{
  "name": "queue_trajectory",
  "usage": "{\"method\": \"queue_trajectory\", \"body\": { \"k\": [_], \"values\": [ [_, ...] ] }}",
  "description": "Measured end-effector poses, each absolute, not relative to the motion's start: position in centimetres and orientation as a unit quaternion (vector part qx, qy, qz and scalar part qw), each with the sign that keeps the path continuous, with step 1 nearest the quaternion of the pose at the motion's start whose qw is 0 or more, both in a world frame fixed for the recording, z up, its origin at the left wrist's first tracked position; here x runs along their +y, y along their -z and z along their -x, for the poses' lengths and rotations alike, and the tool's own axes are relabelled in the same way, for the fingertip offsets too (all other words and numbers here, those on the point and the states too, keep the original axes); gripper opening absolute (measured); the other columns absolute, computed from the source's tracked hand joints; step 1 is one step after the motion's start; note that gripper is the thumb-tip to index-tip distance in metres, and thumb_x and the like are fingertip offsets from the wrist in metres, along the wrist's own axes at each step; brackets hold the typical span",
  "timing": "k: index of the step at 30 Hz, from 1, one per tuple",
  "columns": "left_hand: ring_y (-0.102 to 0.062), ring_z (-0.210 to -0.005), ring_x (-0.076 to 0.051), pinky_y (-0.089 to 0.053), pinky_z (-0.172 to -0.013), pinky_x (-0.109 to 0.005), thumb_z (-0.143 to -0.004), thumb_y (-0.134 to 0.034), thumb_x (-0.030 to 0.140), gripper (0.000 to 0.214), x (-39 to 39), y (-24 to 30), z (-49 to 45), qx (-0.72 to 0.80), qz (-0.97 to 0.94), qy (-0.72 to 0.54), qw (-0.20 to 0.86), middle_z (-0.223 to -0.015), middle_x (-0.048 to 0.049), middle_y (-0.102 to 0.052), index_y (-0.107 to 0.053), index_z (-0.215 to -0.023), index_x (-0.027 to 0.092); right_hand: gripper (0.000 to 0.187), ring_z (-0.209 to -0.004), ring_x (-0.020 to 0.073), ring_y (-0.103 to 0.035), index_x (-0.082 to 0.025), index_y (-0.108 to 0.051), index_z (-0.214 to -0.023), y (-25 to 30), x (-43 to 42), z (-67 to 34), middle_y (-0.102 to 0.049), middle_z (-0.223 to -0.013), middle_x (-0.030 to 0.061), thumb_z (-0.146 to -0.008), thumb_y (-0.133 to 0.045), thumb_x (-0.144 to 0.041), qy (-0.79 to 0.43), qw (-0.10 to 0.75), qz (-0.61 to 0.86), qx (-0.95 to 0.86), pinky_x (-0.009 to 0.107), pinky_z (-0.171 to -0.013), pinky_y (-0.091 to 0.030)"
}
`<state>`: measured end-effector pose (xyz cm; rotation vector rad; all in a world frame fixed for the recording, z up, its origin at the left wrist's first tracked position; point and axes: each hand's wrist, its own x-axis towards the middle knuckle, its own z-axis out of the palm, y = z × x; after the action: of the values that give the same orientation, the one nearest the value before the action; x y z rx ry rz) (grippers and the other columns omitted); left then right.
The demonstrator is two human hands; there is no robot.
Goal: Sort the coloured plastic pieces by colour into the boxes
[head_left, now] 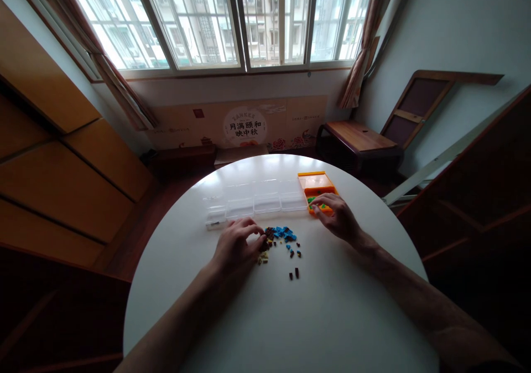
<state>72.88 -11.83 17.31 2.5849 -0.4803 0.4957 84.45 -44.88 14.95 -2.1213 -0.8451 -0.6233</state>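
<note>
Small toy building bricks lie heaped on the white round table (323, 317). The heap has brown bricks (270, 232), blue bricks (284, 233) and pale yellow bricks (263, 258). At its left edge rests my left hand (240, 243), with thumb and forefinger bent close together by the brown ones; anything between the tips is too small to make out. Over an open orange box (309, 193) holding green bricks (311, 200) hangs my right hand (338, 218). Its fingers are curled, thumb and forefinger near each other inside the rim; what they pinch is hidden.
A clear plastic case (253, 207) with several compartments lies open left of the orange box. Two dark bricks (293, 274) sit apart, nearer to me. Beyond the table are a wooden chair (360, 136), a printed cardboard panel (294, 121) and a window (199, 19).
</note>
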Motion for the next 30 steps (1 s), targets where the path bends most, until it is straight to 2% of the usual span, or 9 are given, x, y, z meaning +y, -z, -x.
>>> {"method": "queue_trajectory", "body": {
  "k": [5,9,14,17,22,27,30],
  "values": [
    [-0.07,-0.082,-0.019,-0.049,-0.088,-0.035,-0.102,-0.069,0.036,0.017,-11.7,-17.1,-73.0,-0.17,-0.941,-0.181,0.229,-0.096,-0.0019,-0.079,-0.081,-0.094,0.027,0.01,-0.1,0.0273,-0.073,-0.025,-0.077,-0.101,-15.8,-43.8,-83.1,-0.08,-0.103,0.0068,-0.102,-0.067,-0.022,0.217,0.363,0.806,-0.414,0.048,-0.098,-0.058],
    [-0.066,-0.075,-0.017,-0.049,-0.086,-0.034,-0.108,-0.061,0.039,0.026,-11.9,-17.3,-72.9,-0.16,-0.937,-0.185,0.251,-0.089,-0.002,-0.077,-0.079,-0.096,0.024,0.01,-0.096,0.0248,-0.073,-0.025,-0.076,-0.101,-16.2,-43.0,-82.3,-0.08,-0.101,0.0053,-0.102,-0.067,-0.02,0.188,0.348,0.789,-0.47,0.046,-0.097,-0.058],
    [-0.065,-0.072,-0.016,-0.051,-0.071,-0.027,-0.107,-0.062,0.052,0.038,-12.4,-17.3,-73.2,-0.121,-0.889,-0.146,0.417,-0.084,-0.0026,-0.078,-0.08,-0.096,0.021,0.01,-0.095,0.0237,-0.073,-0.026,-0.076,-0.104,-16.3,-42.7,-82.0,-0.08,-0.102,0.0051,-0.103,-0.068,-0.019,0.17,0.346,0.783,-0.488,0.045,-0.098,-0.059],
    [-0.064,-0.07,-0.016,-0.05,-0.066,-0.025,-0.104,-0.065,0.058,0.043,-12.6,-17.1,-73.3,-0.113,-0.866,-0.114,0.474,-0.083,-0.003,-0.079,-0.082,-0.095,0.02,0.009,-0.095,0.0239,-0.073,-0.026,-0.076,-0.106,-16.6,-42.6,-81.8,-0.08,-0.102,0.0053,-0.104,-0.068,-0.022,0.183,0.349,0.774,-0.495,0.045,-0.098,-0.059],
    [-0.068,-0.074,-0.016,-0.052,-0.069,-0.025,-0.104,-0.067,0.056,0.04,-12.9,-16.9,-73.2,-0.129,-0.851,-0.07,0.505,-0.088,-0.0039,-0.08,-0.081,-0.098,0.019,0.007,-0.093,0.0228,-0.074,-0.024,-0.075,-0.109,-17.6,-41.2,-81.1,-0.08,-0.102,0.0059,-0.105,-0.071,-0.028,0.188,0.362,0.759,-0.507,0.04,-0.09,-0.059],
    [-0.069,-0.078,-0.017,-0.054,-0.074,-0.026,-0.103,-0.068,0.055,0.039,-13.2,-17.3,-72.9,-0.139,-0.852,-0.06,0.502,-0.088,-0.0049,-0.08,-0.081,-0.098,0.018,0.021,-0.088,0.0201,-0.076,-0.025,-0.074,-0.124,-17.5,-39.4,-80.4,-0.081,-0.102,0.0047,-0.106,-0.072,-0.036,0.168,0.341,0.752,-0.538,0.035,-0.085,-0.058],
    [-0.07,-0.079,-0.018,-0.054,-0.074,-0.026,-0.103,-0.068,0.054,0.038,-13.3,-17.4,-72.9,-0.14,-0.849,-0.06,0.505,-0.088,-0.0049,-0.079,-0.08,-0.098,0.019,0.023,-0.087,0.0194,-0.077,-0.025,-0.073,-0.127,-16.9,-39.1,-80.3,-0.082,-0.101,0.0037,-0.108,-0.071,-0.038,0.173,0.332,0.752,-0.543,0.034,-0.084,-0.057]
  ]
}}
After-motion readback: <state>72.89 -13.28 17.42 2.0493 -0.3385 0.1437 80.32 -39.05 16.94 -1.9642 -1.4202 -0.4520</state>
